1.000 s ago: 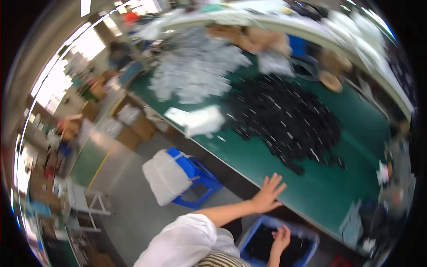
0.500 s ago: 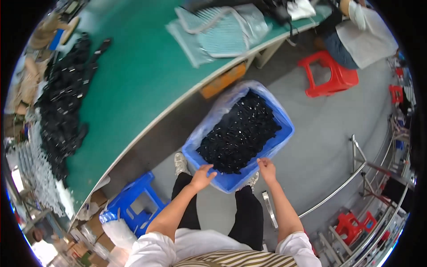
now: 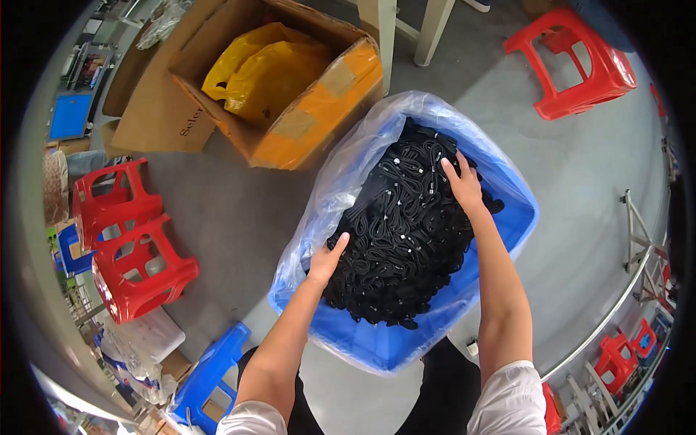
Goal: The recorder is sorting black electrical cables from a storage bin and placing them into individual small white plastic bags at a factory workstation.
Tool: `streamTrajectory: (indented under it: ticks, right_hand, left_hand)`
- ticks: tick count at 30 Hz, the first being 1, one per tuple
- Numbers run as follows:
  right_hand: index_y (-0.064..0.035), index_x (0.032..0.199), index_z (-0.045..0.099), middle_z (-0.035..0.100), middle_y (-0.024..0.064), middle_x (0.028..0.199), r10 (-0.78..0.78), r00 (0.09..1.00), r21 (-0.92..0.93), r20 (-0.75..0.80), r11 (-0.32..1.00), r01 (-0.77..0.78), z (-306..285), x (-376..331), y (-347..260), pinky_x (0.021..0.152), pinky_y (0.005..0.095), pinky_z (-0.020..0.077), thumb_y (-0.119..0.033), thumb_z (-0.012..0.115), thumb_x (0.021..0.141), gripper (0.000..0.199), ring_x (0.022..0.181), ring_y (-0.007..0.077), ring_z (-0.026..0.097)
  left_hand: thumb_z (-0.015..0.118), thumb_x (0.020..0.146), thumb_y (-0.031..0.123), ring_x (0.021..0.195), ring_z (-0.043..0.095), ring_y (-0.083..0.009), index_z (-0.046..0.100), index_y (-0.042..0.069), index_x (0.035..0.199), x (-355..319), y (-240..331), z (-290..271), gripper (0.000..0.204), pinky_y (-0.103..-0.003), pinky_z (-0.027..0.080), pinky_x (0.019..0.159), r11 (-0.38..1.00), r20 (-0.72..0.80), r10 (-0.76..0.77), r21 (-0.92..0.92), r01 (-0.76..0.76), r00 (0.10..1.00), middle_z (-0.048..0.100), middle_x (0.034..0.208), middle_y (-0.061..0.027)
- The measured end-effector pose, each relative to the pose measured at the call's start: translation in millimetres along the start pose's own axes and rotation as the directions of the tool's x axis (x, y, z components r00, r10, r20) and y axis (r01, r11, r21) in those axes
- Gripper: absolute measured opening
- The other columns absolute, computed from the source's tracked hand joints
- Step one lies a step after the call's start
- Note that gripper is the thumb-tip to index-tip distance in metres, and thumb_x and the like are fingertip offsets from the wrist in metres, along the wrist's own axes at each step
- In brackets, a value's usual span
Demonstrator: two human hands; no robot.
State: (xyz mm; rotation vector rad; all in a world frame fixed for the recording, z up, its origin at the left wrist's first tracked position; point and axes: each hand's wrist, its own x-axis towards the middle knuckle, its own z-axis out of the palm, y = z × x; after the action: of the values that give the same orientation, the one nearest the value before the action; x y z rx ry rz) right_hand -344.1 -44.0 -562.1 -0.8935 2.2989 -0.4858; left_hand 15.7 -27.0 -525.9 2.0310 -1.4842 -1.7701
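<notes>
I am standing on a grey floor now. Half a second ago I saw the long green table beside me, and now it is gone from my view. The bin looks much bigger and closer than it did then.

Far on my left are two red stools, one beside the other. Past them, higher up, sits a brown cardboard box with a yellow bag inside it.

My left hand is on the near left side of the pile. The fingers are bent around some black cables, so it is grabbing them. Before, this hand was only at the edge of the bin.

The cables lie in a heap inside the blue bin, which has a clear plastic bag lining it.

My right hand is on the far right side of the pile, pressed down with fingers curled into the cables. It also was at the rim before. I think both hands are now scooping up a bunch.

A red stool stands far off on the right.
</notes>
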Motion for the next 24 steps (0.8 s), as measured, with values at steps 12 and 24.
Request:
streamTrajectory:
  ticks: [12,24]
  right_hand:
    - [-0.0170,0.144,0.042,0.055,0.0255,0.127,0.007,0.979,-0.130,0.206,0.991,0.020,24,-25,-25,0.103,0.0453,0.0383,-0.076,0.045,0.081,0.086,0.124,0.0400,0.048]
    - [-0.0137,0.136,0.053,0.054,0.0270,0.128,-0.050,0.915,-0.105,0.400,0.989,0.100,29,-57,-53,0.103,0.0462,0.0398,-0.083,0.046,0.074,0.093,0.123,0.0409,0.048]
  left_hand:
    - [0.059,0.080,0.070,0.134,0.039,-0.0307,0.032,0.001,0.146,28,38,29,0.099,-0.040,0.031,0.109,0.894,0.087,-0.182,-0.399,0.202,0.979,0.040,0.147,-0.0162]
    - [0.066,0.085,0.054,0.134,0.038,-0.0294,0.024,0.006,0.150,31,56,43,0.091,-0.046,0.038,0.105,0.680,0.163,-0.033,-0.719,0.142,0.986,0.036,0.149,-0.0141]
